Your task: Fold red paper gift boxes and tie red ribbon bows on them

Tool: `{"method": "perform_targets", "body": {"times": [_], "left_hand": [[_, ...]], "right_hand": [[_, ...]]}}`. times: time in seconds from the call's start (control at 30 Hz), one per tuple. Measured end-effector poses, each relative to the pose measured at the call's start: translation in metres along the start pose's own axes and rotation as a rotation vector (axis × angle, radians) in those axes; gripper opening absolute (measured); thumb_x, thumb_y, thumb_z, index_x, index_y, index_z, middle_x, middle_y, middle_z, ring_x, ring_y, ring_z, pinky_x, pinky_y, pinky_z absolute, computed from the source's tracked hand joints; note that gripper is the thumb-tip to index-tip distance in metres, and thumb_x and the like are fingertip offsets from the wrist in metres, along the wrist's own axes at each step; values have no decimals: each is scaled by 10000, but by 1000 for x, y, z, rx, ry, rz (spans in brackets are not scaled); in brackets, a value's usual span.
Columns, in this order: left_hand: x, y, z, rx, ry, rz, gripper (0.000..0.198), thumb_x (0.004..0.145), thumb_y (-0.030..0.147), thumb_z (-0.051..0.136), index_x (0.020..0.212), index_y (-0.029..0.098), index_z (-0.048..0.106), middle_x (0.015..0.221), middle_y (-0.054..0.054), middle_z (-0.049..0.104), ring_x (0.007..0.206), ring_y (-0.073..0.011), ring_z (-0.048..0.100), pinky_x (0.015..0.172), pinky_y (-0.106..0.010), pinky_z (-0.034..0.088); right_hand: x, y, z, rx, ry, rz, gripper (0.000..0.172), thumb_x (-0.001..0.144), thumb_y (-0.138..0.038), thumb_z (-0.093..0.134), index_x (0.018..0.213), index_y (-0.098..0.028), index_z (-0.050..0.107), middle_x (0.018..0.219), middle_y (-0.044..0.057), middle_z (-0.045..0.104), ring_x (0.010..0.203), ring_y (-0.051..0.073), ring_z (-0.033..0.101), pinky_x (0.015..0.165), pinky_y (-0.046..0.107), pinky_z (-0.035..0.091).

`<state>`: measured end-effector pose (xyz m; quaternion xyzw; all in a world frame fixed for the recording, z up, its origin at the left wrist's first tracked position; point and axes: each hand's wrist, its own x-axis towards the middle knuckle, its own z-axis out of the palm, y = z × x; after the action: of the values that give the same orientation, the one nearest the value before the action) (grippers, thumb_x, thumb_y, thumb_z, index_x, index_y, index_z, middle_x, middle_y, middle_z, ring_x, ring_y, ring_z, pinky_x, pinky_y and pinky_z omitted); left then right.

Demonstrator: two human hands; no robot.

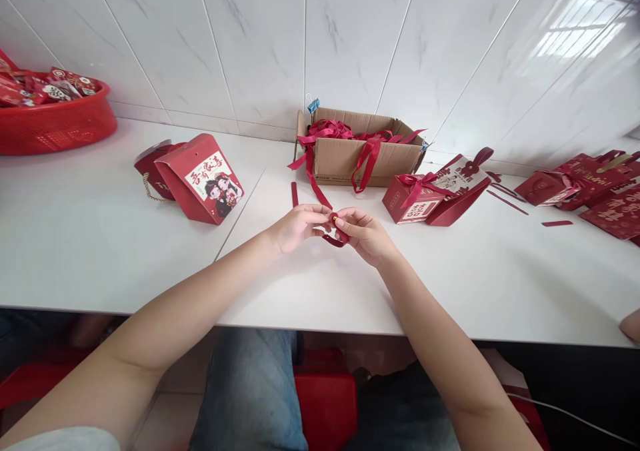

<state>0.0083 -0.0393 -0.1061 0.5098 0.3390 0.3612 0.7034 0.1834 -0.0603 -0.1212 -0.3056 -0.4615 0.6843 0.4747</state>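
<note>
Over the middle of the table, my left hand [299, 228] and my right hand [369, 236] meet with fingers pinched on a small dark red strap [332, 241]. The strap curls into a loop below the fingertips, and a tiny gold-coloured spot shows at its top. Fingers hide part of it. Just beyond my left hand lies a flat red strip [295, 194]. A cardboard box [370, 158] holding a heap of red ribbons [330, 130] stands past both hands, with ribbon ends trailing over its front.
Left on the white table [125, 251] stands a red gift box [193, 191] with a printed couple. To the right are a ribbon-tied box [407, 201], a strap-handled box [453, 204] and more red boxes [610, 204]. A red basket [55, 128] holds packets. Someone's hand [631, 326] shows at the right edge.
</note>
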Motion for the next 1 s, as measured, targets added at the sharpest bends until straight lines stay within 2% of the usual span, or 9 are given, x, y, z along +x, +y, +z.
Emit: {"method": "perform_targets", "body": {"times": [0.23, 0.4, 0.47, 0.53, 0.63, 0.7, 0.83, 0.93, 1.0], "left_hand": [[3, -2, 1, -132, -108, -96, 88, 655, 218, 686, 668, 138, 654, 659, -21, 538, 620, -120, 477, 614, -292, 386], [4, -2, 2, -108, -23, -122, 172, 674, 299, 692, 692, 143, 621, 693, -20, 530, 607, -115, 459, 584, -280, 354], [4, 1, -2, 31, 140, -44, 194, 693, 340, 658, 717, 156, 600, 714, -24, 535, 628, -131, 474, 599, -287, 365], [2, 8, -11, 326, 380, 181, 187, 722, 359, 621, 755, 178, 586, 760, -32, 551, 711, -165, 511, 659, -306, 397], [-7, 27, -30, 838, 779, 582, 141, 741, 312, 637, 801, 203, 571, 944, -67, 572, 1002, -250, 517, 866, -377, 397], [-16, 42, -43, 1007, 1058, 688, 188, 727, 252, 676, 865, 206, 558, 1128, -99, 522, 1202, -318, 413, 975, -452, 324], [-33, 65, -64, 1090, 1424, 564, 412, 725, 153, 701, 1068, 180, 476, 1317, -143, 390, 1317, -391, 262, 1017, -557, 208], [-39, 74, -80, 1079, 1579, 382, 533, 649, 83, 726, 1095, 146, 441, 1301, -165, 433, 1272, -387, 325, 1021, -570, 215], [-41, 76, -90, 1021, 1600, 323, 571, 615, 55, 722, 1096, 146, 428, 1296, -162, 456, 1225, -364, 393, 1008, -571, 267]], "right_hand": [[-1, 0, -1, -8, -53, 5, 224, 667, -320, 814, 809, -222, 672, 672, -54, 626, 556, 71, 542, 584, 244, 452], [-1, 0, -1, 20, -30, -1, 215, 675, -323, 804, 784, -223, 646, 652, -64, 599, 541, 68, 519, 571, 240, 419], [-1, -2, -3, 63, 1, -4, 221, 667, -313, 807, 780, -233, 636, 665, -70, 597, 540, 65, 514, 563, 233, 403], [0, -3, -6, 102, 34, -15, 219, 666, -304, 806, 781, -242, 631, 688, -71, 607, 545, 61, 516, 570, 228, 398], [0, -5, -9, 124, 59, -23, 203, 676, -296, 798, 773, -245, 628, 705, -72, 617, 548, 55, 516, 591, 229, 406], [0, -5, -10, 118, 65, -14, 206, 674, -297, 798, 770, -246, 623, 714, -69, 622, 556, 61, 522, 597, 236, 412], [-1, -5, -8, 90, 36, 1, 214, 676, -306, 795, 771, -241, 614, 710, -62, 619, 576, 75, 534, 600, 247, 417], [-2, -6, -8, 69, -3, -5, 203, 693, -314, 783, 767, -236, 611, 707, -60, 612, 585, 79, 539, 605, 250, 418], [-2, -6, -8, 66, -14, -8, 194, 703, -315, 777, 769, -236, 613, 711, -57, 612, 596, 82, 546, 609, 250, 419]]}}
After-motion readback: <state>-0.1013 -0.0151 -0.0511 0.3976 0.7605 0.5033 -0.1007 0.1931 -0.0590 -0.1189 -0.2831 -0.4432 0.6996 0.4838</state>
